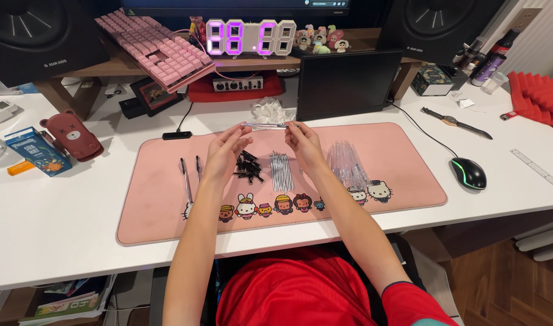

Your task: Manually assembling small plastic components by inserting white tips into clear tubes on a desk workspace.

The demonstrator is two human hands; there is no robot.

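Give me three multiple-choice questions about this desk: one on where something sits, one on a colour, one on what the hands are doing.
1. Where is the computer mouse?
A. on the white desk right of the pink mat
B. on the pink keyboard
C. under the left hand

2. What colour is the desk mat?
A. blue
B. pink
C. black

3. How is the clear pen barrel held?
A. lying on the mat
B. in one hand only
C. between both hands, above the mat

Answers: 1 A, it lies on the desk past the mat's right edge. 2 B, the mat is pink throughout. 3 C, the left hand and right hand each pinch one end.
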